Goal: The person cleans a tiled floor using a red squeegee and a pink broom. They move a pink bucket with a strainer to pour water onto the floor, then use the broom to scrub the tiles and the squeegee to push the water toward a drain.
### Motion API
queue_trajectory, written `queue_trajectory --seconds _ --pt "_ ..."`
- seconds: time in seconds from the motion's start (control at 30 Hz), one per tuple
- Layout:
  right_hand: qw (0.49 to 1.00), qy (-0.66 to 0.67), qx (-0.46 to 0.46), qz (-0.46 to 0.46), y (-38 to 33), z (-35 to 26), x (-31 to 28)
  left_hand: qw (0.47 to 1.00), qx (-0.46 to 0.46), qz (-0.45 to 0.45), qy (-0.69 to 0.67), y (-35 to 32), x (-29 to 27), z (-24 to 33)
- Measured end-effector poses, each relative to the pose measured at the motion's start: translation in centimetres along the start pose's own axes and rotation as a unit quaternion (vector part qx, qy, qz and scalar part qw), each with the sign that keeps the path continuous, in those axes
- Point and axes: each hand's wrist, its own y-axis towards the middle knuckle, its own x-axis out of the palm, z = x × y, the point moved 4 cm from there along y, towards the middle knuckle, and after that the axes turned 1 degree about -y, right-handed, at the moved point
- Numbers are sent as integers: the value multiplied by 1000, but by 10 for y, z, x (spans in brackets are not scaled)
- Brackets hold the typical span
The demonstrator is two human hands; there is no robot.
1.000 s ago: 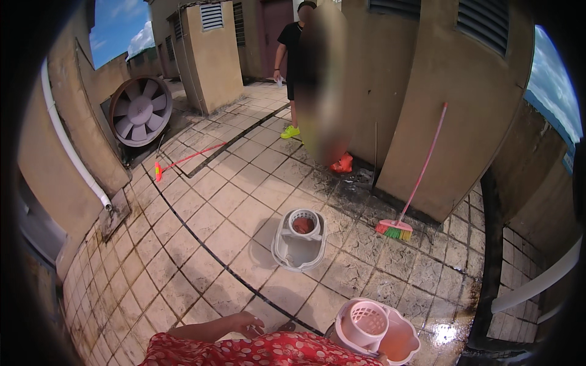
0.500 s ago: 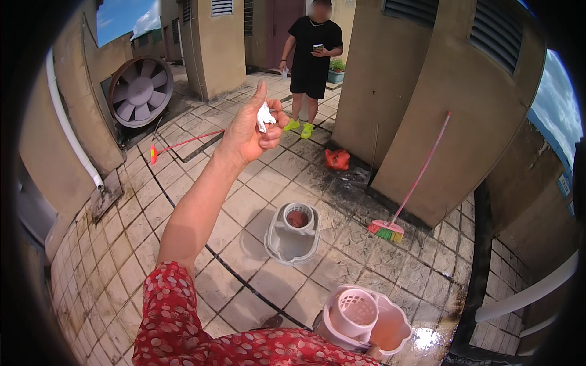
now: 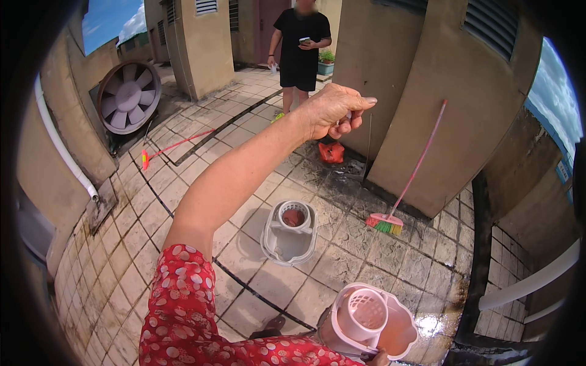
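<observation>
The pink bucket (image 3: 401, 315) stands upright, long axis left-right, wringer basket (image 3: 364, 312) leftward.

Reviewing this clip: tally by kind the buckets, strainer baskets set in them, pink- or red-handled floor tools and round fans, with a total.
Buckets: 2 (grey bucket, pink bucket)
Strainer baskets: 2 (grey basket, pink basket)
Floor tools: 2 (pink broom, red-handled tool)
Round fan: 1
Total: 7

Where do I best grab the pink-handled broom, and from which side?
Probably by the upper shaft of the broom, coming from the open tiled floor in front. Its bristles are down on the tiles and the slim, straight shaft slants upward before the wall, which blocks access from behind.
</observation>
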Motion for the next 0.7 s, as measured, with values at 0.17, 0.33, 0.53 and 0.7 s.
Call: queue_trajectory --seconds 0.17,0.33,0.53,0.7 --pt "1000 4 3 1 6 -4 -6 956 -259 -132 35 -97 27 -164" --pt "1000 -7 4 -15 9 -8 -11 899 -429 -88 1 -213 22 -260" --pt "1000 -18 2 -14 14 -4 -27 883 -461 -7 -87 -282 24 -298" --pt "996 30 44 -71 28 -7 -26 883 -460 -2 -96 -273 33 -295"
